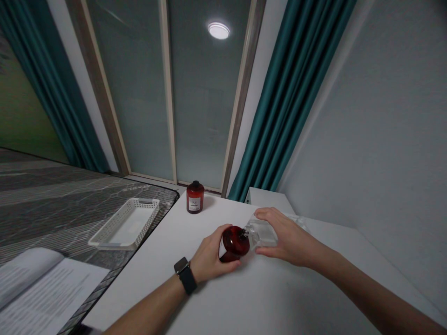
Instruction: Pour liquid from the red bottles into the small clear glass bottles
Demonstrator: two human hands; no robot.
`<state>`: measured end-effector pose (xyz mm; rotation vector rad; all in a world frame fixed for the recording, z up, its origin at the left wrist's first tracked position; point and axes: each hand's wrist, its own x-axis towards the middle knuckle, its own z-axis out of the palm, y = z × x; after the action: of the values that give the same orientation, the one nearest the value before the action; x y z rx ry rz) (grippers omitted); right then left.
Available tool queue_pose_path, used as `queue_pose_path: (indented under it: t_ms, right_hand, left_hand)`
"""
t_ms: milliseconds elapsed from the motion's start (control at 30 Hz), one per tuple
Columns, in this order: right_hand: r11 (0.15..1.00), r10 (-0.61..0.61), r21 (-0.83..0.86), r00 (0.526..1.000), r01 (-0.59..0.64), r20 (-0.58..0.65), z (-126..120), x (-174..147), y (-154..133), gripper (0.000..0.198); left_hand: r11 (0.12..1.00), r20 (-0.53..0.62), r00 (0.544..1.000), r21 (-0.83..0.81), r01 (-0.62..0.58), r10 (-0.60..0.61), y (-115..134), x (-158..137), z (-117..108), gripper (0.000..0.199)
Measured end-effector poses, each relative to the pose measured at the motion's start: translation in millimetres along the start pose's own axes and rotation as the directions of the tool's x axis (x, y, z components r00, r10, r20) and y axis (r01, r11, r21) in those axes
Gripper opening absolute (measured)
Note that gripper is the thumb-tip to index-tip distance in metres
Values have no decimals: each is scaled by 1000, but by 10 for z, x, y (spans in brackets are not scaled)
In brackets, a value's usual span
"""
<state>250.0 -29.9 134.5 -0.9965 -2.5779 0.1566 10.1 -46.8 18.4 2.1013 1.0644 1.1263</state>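
Observation:
My left hand [213, 253], with a dark watch [185, 275] on its wrist, is wrapped round a dark red bottle [234, 244] with a white label, tilted to the right. In my right hand [283, 237] a clear bottle [262, 232] lies on its side, its neck at the mouth of the red one. Whether liquid passes between them I cannot tell. A second red bottle [194, 198], with a black top and white label, stands upright farther back on the white table [223, 298].
Left of the table, a white perforated basket [101, 237] and an open book [52, 288] lie on a grey patterned surface [87, 195]. Something clear [298, 222] lies behind my right hand. A white box-like piece [268, 197] stands beyond the table, near the green curtain [268, 139].

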Motion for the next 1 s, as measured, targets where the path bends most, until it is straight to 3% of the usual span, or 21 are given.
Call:
queue_pose_path:
  t_ms: [1000]
  right_hand:
    - [991, -119, -60, 993, 117, -25, 25, 7, 78, 65]
  left_hand:
    - [999, 11, 1000, -35, 1, -1, -6, -7, 14, 80]
